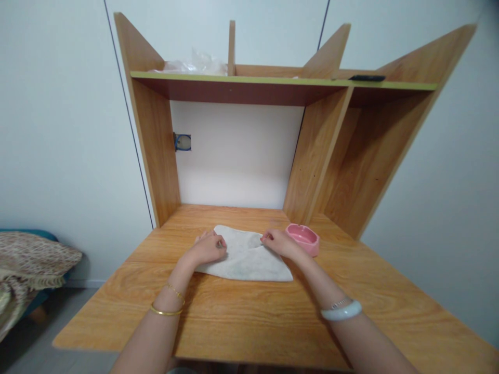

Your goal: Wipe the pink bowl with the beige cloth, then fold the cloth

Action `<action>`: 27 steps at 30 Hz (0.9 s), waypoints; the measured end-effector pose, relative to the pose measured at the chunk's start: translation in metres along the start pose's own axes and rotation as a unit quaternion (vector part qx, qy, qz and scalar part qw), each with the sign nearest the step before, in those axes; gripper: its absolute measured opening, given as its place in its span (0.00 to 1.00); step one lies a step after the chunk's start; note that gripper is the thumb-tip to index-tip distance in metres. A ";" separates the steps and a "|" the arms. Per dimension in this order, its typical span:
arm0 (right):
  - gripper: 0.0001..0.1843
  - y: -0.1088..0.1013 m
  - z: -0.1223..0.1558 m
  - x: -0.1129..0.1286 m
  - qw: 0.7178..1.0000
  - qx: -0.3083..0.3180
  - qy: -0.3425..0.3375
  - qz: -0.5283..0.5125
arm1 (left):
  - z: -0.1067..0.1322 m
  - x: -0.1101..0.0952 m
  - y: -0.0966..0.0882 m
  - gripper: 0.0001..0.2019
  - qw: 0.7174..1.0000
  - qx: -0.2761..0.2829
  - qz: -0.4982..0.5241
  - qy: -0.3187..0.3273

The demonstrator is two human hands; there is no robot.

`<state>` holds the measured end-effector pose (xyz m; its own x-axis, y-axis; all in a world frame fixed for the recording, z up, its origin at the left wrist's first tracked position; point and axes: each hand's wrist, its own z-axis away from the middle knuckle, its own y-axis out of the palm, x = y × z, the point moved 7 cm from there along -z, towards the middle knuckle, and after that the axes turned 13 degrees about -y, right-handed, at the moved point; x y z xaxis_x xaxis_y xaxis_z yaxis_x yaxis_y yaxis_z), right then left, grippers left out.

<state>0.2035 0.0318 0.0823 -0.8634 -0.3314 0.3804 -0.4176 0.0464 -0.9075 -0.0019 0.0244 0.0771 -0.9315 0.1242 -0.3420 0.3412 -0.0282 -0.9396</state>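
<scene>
A pale grey-white cloth point(249, 262) lies on the wooden desk, roughly spread, with a shallow fold near its upper right. My left hand point(208, 248) rests over the cloth's left edge, its fingers curled onto the fabric; part of the fingers is hidden behind the hand. At the upper right of the cloth, my right hand point(279, 243) pinches the fabric between thumb and fingertips. Just beyond that wrist sits a pink ashtray-like dish point(303, 239) with an angular rim.
The wooden desk point(249, 322) carries a hutch with upright side panels. On its upper shelf point(249, 89) lie a clear plastic bag point(197, 65) and a flat black object point(366, 78). A patterned fringed blanket point(35, 257) drapes over blue furniture at the left.
</scene>
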 end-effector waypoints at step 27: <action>0.04 -0.127 -0.008 0.003 0.974 -0.197 -0.019 -0.114 | -0.004 0.026 -0.065 0.16 0.982 -0.046 0.184 -0.006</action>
<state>0.2514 0.0321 0.2005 -0.7273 -0.4092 0.5510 -0.6801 0.3220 -0.6586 -0.0476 0.0337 0.1290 -0.7437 0.1114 -0.6592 0.6648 0.0199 -0.7467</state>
